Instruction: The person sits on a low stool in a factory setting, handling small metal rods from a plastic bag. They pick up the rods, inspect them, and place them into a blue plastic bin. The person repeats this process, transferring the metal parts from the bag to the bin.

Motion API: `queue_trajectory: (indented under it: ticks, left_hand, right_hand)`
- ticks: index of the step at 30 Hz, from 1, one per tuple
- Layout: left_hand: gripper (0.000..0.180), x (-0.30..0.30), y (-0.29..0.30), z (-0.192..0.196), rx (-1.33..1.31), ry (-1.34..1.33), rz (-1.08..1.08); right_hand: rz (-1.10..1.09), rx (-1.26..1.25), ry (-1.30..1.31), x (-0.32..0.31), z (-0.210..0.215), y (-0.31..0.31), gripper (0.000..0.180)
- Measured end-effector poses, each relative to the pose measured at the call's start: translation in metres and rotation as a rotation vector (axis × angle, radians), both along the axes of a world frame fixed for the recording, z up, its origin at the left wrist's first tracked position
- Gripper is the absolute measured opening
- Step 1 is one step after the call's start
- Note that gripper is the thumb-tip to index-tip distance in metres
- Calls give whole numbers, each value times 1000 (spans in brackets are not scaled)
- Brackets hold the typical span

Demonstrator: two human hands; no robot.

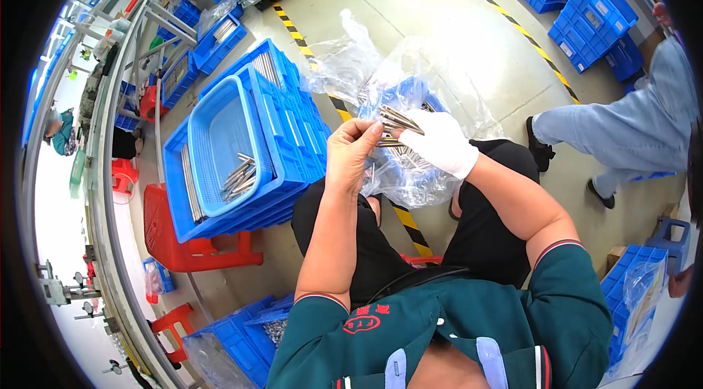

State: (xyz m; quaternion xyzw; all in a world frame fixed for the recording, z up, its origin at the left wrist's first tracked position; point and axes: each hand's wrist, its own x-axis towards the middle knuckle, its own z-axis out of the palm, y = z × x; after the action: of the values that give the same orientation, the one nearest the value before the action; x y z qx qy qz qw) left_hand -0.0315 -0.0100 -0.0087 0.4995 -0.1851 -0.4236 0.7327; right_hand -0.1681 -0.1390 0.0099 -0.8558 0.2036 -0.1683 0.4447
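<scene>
In front of my knees, my right hand (pixel 444 144), in a white glove, is closed round a small bundle of slim metal rods (pixel 399 119). My bare left hand (pixel 351 149) meets it from the left, thumb and fingers pinched at the rods' near ends. Below both hands, more short metal rods (pixel 410 160) lie in a clear plastic bag (pixel 421 191) that spreads over a blue crate. To the left, a light blue perforated basket (pixel 212 99) rests on a stack of blue crates (pixel 296 129) and holds a loose pile of rods (pixel 240 178).
A red stool (pixel 165 224) stands beside the crate stack. Another person's legs (pixel 608 129) are at the right, near stacked blue crates (pixel 589 26). Yellow-black tape (pixel 505 17) marks the floor. A blue bin of small metal parts (pixel 275 330) sits at lower left.
</scene>
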Motion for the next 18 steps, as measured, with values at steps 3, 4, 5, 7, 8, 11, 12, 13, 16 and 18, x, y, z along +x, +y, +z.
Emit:
queue_trajectory:
  ticks: [3, 4, 5, 7, 8, 11, 12, 13, 16, 18]
  left_hand:
    - [11, -1, -1, 1, -28, 51, -12]
    - [11, 0, 0, 0, -34, 78, -30]
    - [12, 1, 0, 1, -41, 61, -34]
    - [13, 3, 1, 0, -53, 28, -45]
    - [14, 5, 1, -1, -52, 45, -50]
    - [13, 8, 1, -6, -53, 112, -77]
    - [12, 8, 1, -7, -56, 145, -94]
    - [12, 8, 1, -9, -60, 180, -110]
    - [10, 5, 0, -9, -88, 294, -117]
    - [9, 11, 1, -18, -95, 359, -181]
  right_hand:
    - [29, 90, 11, -1, 1, -3, 32]
    - [25, 88, 7, -1, 2, -3, 32]
    - [20, 86, 4, -1, 2, -3, 32]
    - [13, 56, 20, -1, 4, -2, 32]
    - [11, 28, 39, 0, 6, -2, 32]
    - [9, -41, 5, 0, 4, -3, 31]
    - [8, -61, -22, -1, 2, -3, 31]
    - [6, -72, -25, -1, 0, -3, 31]
    - [6, -112, -25, -2, -4, -3, 30]
    - [12, -150, -12, -3, -2, -2, 29]
